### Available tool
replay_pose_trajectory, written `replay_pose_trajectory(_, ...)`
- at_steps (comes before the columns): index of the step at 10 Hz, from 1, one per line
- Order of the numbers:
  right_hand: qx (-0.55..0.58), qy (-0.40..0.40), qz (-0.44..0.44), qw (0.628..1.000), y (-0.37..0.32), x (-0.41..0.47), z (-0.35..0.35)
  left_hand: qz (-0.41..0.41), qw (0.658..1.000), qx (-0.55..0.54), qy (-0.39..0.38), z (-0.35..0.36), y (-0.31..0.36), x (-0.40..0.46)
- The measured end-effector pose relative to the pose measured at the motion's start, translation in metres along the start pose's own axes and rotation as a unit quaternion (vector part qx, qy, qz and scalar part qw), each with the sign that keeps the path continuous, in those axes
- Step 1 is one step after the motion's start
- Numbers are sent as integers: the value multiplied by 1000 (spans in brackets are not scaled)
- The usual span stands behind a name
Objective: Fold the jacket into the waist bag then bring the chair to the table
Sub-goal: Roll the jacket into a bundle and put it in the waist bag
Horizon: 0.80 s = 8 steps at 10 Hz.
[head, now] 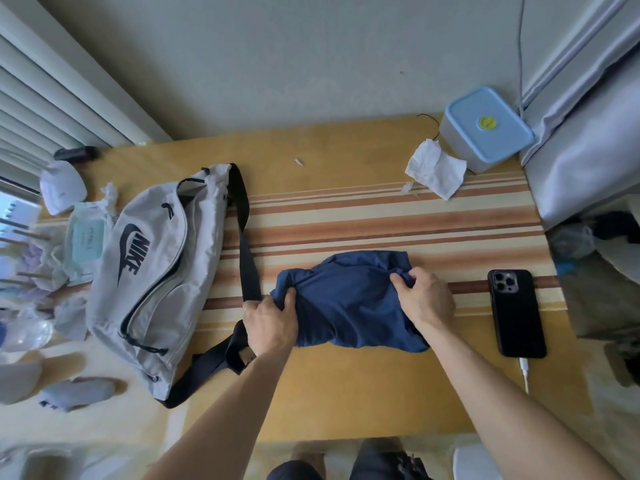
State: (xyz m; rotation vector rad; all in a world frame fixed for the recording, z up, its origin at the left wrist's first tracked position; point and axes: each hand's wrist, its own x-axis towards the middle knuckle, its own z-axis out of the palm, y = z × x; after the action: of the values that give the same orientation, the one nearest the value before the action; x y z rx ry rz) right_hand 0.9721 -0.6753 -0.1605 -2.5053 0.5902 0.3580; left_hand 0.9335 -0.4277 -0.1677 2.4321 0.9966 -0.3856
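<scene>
The navy jacket [349,299] lies folded into a compact bundle on the striped table [346,393]. My left hand [270,323] grips its left edge, fingers pinching the cloth. My right hand [424,299] pinches the fabric at the bundle's right upper corner. The grey waist bag [156,271] with a dark logo lies to the left, its long zipper partly open and its black strap [247,244] running down past my left hand. No chair can be made out.
A black phone [516,313] on a white cable lies right of the jacket. A blue-lidded box [488,129] and crumpled tissue [434,169] sit at the back right. Wipes pack [85,240], tissues and small clutter crowd the left edge.
</scene>
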Motion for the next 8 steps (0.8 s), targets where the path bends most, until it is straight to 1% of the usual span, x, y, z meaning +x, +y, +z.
replay_pose_trajectory(1,47,186,-162,968,-17,-21,4,-51,998,-23,-20,7,5,-4)
replay_pose_trajectory(2,-47,112,-346,930,-21,-59,25,-85,996,-38,-14,8,8,-9)
replay_pose_trajectory(3,-169,-60,-310,934,-8,-62,40,-139,979,-140,-52,-4,12,-8)
replay_pose_trajectory(4,-137,-136,-279,940,-7,-44,38,-85,956,-265,-89,-20,23,-17)
replay_pose_trajectory(5,198,-304,-122,924,-7,-24,20,53,956,-252,-143,-20,49,-46)
replay_pose_trajectory(6,565,-408,122,707,15,1,-11,189,924,-216,-253,3,75,-74)
replay_pose_trajectory(7,394,-219,75,889,40,4,-21,420,887,-54,-185,36,80,-89)
replay_pose_trajectory(8,140,77,-160,974,59,-7,-19,467,861,138,-144,68,72,-94)
